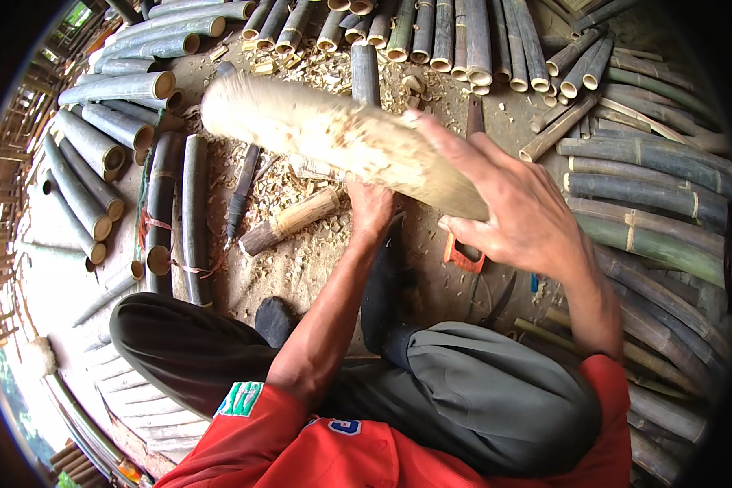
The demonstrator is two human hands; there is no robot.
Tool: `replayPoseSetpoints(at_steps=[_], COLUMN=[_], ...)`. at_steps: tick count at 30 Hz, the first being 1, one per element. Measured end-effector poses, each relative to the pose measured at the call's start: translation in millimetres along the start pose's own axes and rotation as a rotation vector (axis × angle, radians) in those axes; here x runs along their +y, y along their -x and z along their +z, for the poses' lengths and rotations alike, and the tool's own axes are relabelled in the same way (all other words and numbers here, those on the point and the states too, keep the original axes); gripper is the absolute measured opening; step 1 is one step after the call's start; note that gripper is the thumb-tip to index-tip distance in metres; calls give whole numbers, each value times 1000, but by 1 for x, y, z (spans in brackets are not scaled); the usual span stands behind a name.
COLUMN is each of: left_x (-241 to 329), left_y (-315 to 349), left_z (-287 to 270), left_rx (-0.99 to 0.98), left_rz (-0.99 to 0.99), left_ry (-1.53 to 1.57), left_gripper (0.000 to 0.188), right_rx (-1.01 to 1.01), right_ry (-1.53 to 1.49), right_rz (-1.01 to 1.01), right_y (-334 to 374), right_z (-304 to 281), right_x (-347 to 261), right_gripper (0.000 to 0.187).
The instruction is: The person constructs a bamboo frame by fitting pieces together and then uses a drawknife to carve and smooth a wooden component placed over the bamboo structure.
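Note:
A thick pale length of wood (317, 130), blurred by motion, is raised across the middle at a slant, with wood chips clinging to its side. My right hand (504, 199) is closed round its right end, thumb below and fingers above. My left hand (372, 205) reaches down just under the wood, which hides its fingers, so I cannot tell what they hold. Left of that hand, a short log (291, 221) with a dark end lies among wood chips (293, 189). Farther left is a blade tool with a dark wrapped handle (237, 210).
An orange-handled saw (464, 254) lies beside my right foot, near a dark blade (500, 299). Cut bamboo tubes (455, 37) fan out at the far side, with more bamboo (647, 199) stacked right and further tubes (122, 85) at left. One bamboo tube (365, 73) stands out behind the raised wood.

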State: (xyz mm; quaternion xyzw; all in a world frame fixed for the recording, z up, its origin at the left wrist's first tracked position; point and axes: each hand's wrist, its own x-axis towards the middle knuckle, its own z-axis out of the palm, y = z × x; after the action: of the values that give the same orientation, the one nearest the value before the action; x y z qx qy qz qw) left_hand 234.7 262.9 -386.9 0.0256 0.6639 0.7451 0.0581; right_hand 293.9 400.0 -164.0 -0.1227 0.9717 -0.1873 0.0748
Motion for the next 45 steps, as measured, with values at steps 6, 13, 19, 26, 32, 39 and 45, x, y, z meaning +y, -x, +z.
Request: replayPoseSetpoints(at_steps=[6,13,19,26,32,39,45], left_x=[-48,-32,-26,-2,2,-20,4], left_y=[12,10,3,-19,-8,-45,-130], left_z=[35,56,48,42,10,11,47], left_rx=[-44,-735,-864,-842,-740,-651,-1068], left_rz=[372,576,409,285,376,733,56], left_ry=[-502,-751,-945,-820,-567,-508,-238], left_gripper=[52,29,22,26,23,39,51], right_rx=[-43,359,625,439,662,402,458], right_ry=[-2,-517,-898,-595,-827,-500,-807], right_rz=[184,266,503,639,456,378,515], right_y=[30,109,157,127,122,99,100], right_z=[17,64,106,137,114,148,131], right_x=[11,37,30,13,-8,11,1], right_gripper=[104,101,104,106,110,102,105])
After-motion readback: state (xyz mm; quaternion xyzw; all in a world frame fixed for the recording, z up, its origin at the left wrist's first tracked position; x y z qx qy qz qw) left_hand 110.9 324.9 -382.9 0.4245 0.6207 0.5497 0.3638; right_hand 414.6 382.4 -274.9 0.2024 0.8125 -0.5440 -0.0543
